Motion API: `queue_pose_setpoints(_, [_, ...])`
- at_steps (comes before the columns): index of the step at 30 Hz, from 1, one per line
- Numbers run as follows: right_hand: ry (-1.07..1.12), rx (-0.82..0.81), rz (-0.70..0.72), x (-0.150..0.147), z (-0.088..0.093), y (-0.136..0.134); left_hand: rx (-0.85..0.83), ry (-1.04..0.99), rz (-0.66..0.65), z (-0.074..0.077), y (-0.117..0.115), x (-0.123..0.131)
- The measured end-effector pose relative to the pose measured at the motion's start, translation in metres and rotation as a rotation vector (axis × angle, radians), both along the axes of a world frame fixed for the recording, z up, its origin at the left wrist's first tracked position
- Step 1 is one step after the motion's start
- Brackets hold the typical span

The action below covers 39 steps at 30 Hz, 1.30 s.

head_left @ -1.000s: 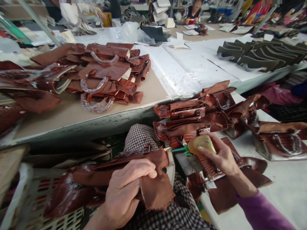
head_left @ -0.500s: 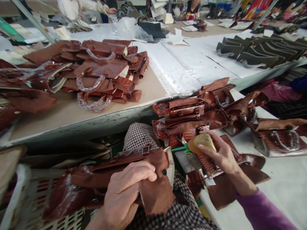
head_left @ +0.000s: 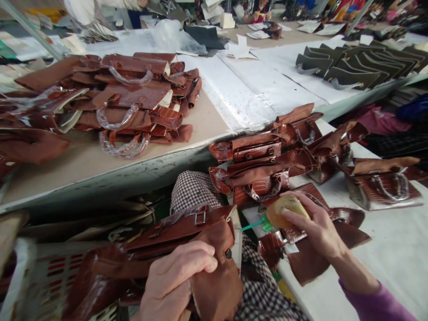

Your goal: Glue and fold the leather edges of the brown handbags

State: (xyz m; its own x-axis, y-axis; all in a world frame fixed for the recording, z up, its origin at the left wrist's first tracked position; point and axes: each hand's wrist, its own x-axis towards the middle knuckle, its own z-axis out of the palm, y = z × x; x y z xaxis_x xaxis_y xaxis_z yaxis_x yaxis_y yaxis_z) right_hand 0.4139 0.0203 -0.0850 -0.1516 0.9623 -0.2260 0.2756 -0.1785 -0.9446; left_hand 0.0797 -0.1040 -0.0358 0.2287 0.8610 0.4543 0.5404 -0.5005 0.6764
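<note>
- Gripping the brown bag piece (head_left: 180, 227) on the lap (head_left: 192, 189), the left hand (head_left: 174, 285) closes over its suede flap (head_left: 217, 287) to steady it
- Right hand (head_left: 317, 229) wraps a yellow squeeze bottle (head_left: 287, 208), green nozzle (head_left: 265, 223) aimed at that piece

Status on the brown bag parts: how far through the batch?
Done: hard to tell; a stack of brown crocodile-embossed bag panels lies on the beige table. In hand: left hand grips a brown leather buckle-strap piece; right hand holds a yellowish green-tipped squeeze bottle. Left: likely the brown bag pile beside that hand.
</note>
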Motion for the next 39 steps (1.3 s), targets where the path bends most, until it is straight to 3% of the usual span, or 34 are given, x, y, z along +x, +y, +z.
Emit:
queue_pose_setpoints(12, [-0.062, 0.053, -0.037, -0.007, 0.006, -0.011, -0.010, 0.049, -0.067, -0.010, -0.006, -0.003])
queue_pose_setpoints(20, [-0.083, 0.023, 0.015, -0.006, 0.012, -0.012, -0.039, -0.062, -0.104, -0.008, -0.003, 0.002])
queue_pose_setpoints(27, [0.033, -0.129, 0.070, -0.004, 0.016, -0.013, -0.074, -0.094, -0.093, -0.008, -0.002, 0.001])
queue_pose_setpoints(39, [0.145, -0.262, 0.083, -0.012, 0.035, -0.031, 0.047, -0.028, -0.051, -0.001, 0.003, 0.003])
